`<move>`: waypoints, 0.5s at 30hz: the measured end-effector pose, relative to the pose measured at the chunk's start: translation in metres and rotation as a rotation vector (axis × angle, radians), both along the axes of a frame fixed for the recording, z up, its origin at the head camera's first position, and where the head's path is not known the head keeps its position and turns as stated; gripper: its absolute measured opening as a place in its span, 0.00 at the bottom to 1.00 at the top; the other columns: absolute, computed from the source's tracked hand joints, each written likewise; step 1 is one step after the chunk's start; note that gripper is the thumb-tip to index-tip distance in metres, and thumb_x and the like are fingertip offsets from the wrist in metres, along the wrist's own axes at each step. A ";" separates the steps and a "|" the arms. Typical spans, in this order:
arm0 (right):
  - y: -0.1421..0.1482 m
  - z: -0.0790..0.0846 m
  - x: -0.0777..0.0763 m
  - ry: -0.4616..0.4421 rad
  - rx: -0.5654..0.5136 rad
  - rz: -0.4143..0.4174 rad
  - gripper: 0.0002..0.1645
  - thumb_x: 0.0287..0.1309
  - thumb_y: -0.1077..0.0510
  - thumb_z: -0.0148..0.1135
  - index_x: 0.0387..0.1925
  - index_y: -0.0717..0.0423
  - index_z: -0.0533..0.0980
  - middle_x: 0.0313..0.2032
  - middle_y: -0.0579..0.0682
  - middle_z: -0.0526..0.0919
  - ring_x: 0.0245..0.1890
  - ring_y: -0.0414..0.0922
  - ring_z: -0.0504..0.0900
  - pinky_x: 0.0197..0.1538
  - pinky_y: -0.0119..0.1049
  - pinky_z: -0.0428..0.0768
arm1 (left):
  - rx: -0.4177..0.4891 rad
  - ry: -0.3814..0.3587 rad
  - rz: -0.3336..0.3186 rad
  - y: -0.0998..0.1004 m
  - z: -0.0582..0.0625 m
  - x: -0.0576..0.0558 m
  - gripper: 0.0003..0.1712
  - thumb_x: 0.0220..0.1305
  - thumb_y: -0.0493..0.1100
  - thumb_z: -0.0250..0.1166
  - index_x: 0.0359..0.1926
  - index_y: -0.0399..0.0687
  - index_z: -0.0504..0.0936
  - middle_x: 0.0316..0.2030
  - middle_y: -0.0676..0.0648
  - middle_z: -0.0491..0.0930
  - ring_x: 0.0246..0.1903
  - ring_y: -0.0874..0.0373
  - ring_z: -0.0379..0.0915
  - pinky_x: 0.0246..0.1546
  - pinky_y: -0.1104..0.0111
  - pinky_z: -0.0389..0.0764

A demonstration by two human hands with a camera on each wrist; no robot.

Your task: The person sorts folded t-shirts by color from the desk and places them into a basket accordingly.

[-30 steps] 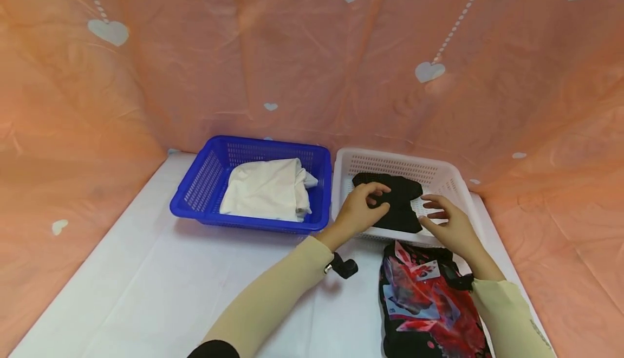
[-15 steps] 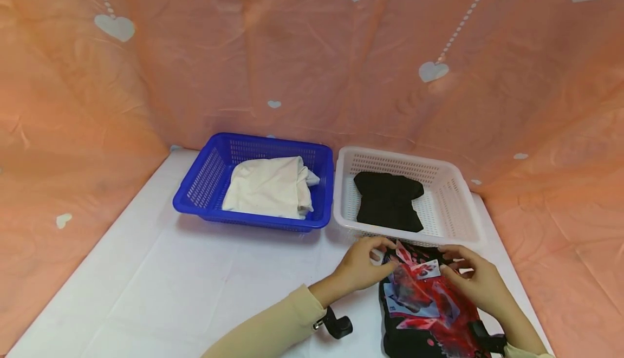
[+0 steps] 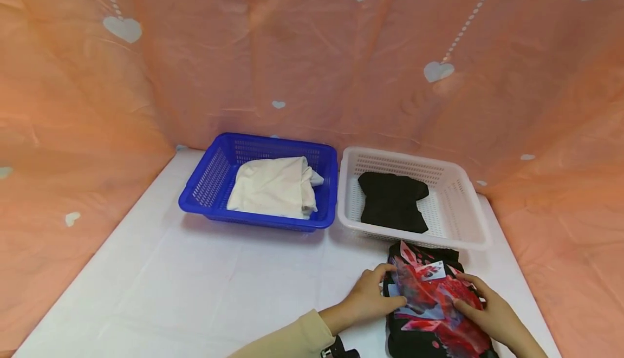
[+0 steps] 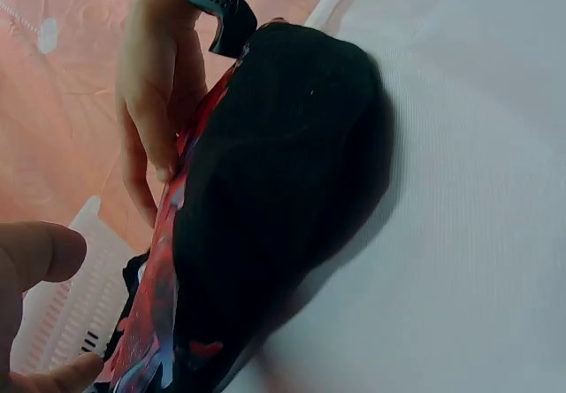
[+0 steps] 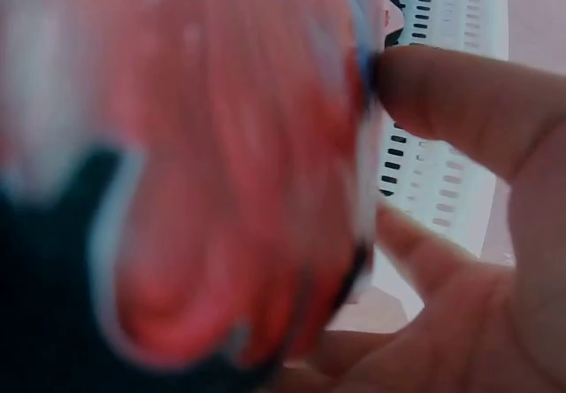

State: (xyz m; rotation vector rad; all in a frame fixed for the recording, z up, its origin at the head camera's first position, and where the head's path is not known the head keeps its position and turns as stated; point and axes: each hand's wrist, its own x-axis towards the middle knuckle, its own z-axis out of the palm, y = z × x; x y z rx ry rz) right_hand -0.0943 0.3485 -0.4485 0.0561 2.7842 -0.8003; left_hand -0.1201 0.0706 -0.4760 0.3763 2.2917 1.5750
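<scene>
A folded black garment with a red, pink and blue print (image 3: 434, 304) lies on the white table, just in front of the white basket. My left hand (image 3: 368, 295) is at its left edge, thumb and forefinger bent loosely apart. In the left wrist view the left thumb (image 4: 49, 251) stands off the cloth. On the opposite side my right hand (image 3: 494, 314) touches the garment, its thumb on the print. The right wrist view shows the right thumb (image 5: 451, 92) against the printed edge and other fingers low along that side, partly hidden.
The white basket (image 3: 455, 171) holds a folded black cloth (image 3: 392, 201). Left of it stands a blue basket (image 3: 195, 206) with a folded white cloth (image 3: 273, 187) inside. An orange curtain with hearts (image 3: 312, 65) encloses the white table (image 3: 209, 282) behind and at both sides.
Both hands have come back from over the white basket toward the person, down to the two sides of the printed garment. The baskets and the cloths in them look unchanged.
</scene>
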 end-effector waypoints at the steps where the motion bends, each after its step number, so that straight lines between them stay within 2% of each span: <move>1: 0.001 0.000 0.000 -0.033 -0.012 -0.008 0.38 0.59 0.46 0.64 0.65 0.58 0.62 0.53 0.69 0.75 0.42 0.52 0.81 0.36 0.40 0.78 | -0.005 -0.002 -0.013 0.001 0.000 0.001 0.33 0.45 0.50 0.72 0.56 0.57 0.75 0.37 0.47 0.75 0.34 0.63 0.67 0.34 0.73 0.70; 4: 0.003 -0.002 -0.002 -0.091 -0.054 -0.024 0.38 0.61 0.46 0.62 0.66 0.57 0.60 0.54 0.66 0.74 0.44 0.50 0.78 0.39 0.40 0.77 | -0.019 -0.003 -0.052 0.004 -0.001 0.002 0.33 0.46 0.50 0.72 0.57 0.59 0.75 0.36 0.50 0.78 0.35 0.65 0.69 0.37 0.73 0.71; 6: 0.003 -0.004 -0.003 -0.102 -0.080 -0.027 0.38 0.61 0.47 0.61 0.66 0.57 0.59 0.55 0.66 0.73 0.44 0.49 0.77 0.40 0.39 0.76 | -0.032 -0.014 -0.081 0.005 -0.001 0.002 0.33 0.48 0.50 0.72 0.58 0.61 0.74 0.38 0.50 0.80 0.38 0.65 0.72 0.39 0.72 0.72; 11: 0.002 -0.008 -0.002 -0.045 -0.089 -0.031 0.37 0.60 0.48 0.63 0.65 0.57 0.61 0.55 0.63 0.74 0.43 0.42 0.77 0.39 0.35 0.76 | -0.038 -0.061 -0.112 0.012 -0.001 0.003 0.33 0.50 0.52 0.71 0.59 0.67 0.71 0.48 0.53 0.80 0.46 0.64 0.74 0.44 0.70 0.74; 15: 0.001 -0.011 -0.001 -0.031 -0.101 -0.044 0.36 0.59 0.49 0.64 0.64 0.57 0.63 0.55 0.62 0.74 0.44 0.41 0.76 0.40 0.34 0.75 | -0.024 -0.084 -0.113 0.020 -0.003 0.006 0.32 0.50 0.52 0.72 0.58 0.68 0.72 0.49 0.55 0.78 0.48 0.66 0.73 0.46 0.70 0.74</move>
